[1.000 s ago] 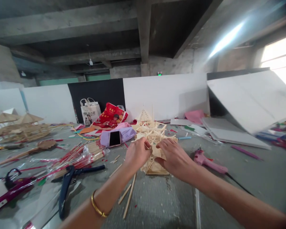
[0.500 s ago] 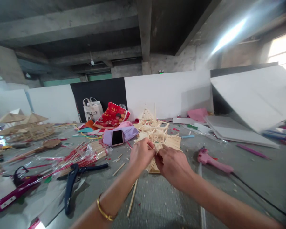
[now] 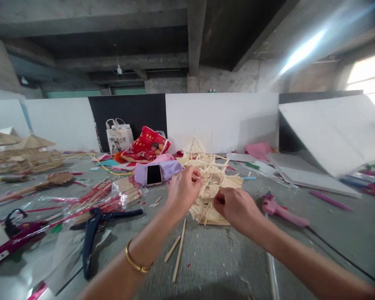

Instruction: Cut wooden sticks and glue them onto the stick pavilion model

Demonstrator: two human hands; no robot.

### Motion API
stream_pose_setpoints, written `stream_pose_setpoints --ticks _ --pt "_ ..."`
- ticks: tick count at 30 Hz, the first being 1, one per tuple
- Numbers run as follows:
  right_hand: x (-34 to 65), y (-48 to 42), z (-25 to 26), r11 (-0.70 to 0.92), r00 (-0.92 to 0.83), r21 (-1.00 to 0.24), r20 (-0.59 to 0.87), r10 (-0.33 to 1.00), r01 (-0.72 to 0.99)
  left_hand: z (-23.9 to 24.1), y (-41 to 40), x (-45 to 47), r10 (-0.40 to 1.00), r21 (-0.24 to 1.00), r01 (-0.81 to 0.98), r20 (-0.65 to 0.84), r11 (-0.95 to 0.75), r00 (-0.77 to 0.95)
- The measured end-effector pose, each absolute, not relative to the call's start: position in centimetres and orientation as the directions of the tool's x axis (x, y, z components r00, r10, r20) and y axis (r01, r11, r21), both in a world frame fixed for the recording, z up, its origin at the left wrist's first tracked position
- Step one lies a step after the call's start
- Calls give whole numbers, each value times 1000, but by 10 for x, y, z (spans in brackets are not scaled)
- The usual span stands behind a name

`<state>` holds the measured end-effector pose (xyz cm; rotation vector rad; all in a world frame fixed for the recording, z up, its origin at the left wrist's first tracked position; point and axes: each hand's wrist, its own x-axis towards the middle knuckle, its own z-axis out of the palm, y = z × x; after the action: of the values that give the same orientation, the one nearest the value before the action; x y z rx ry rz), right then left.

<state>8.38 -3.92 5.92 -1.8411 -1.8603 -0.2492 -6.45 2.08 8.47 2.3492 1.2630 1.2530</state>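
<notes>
A pale wooden stick model (image 3: 215, 216) of a building stands on the grey table in front of me, with a pointed lattice roof at its back. My left hand (image 3: 185, 188) is closed in a pinch over the model's left side. A thin pale stick (image 3: 195, 176) shows between its thumb and finger. On the model's right front, my right hand (image 3: 237, 207) is curled, fingertips pressed together by the model; what they hold, if anything, is hidden. Two loose wooden sticks (image 3: 180, 250) lie nearer to me.
At right lies a pink glue gun (image 3: 283, 211) with a black cord. Dark blue cutters (image 3: 93, 233), bagged sticks (image 3: 112, 198) and a purple tool (image 3: 15, 241) are at left. A phone (image 3: 154, 174) rests on purple cloth, before a red bag (image 3: 148, 146). White boards (image 3: 309, 171) lie back right.
My hands have moved apart; the left rose slightly, the right shifted right. More of the model's front now shows between them. The view has shifted a little.
</notes>
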Motion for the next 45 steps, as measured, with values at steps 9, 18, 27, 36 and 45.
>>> stream_pose_setpoints --ticks 9,18,27,36,45 --pt "85 -64 8 68 59 -404 295 954 912 45 -4 -109 795 605 516 441 -607 417" --pt "66 -15 -30 -70 209 -567 183 961 820 35 6 -112 817 679 491 301 -546 492" --pt "62 -10 -29 -133 263 -447 242 934 885 35 10 -120 811 713 447 298 -540 504" --pt "54 -86 -15 -39 210 -669 177 961 742 34 3 -126 838 835 344 226 -429 497" --pt "44 -94 12 107 143 -866 201 969 489 19 -35 -79 820 999 -39 -6 35 572"
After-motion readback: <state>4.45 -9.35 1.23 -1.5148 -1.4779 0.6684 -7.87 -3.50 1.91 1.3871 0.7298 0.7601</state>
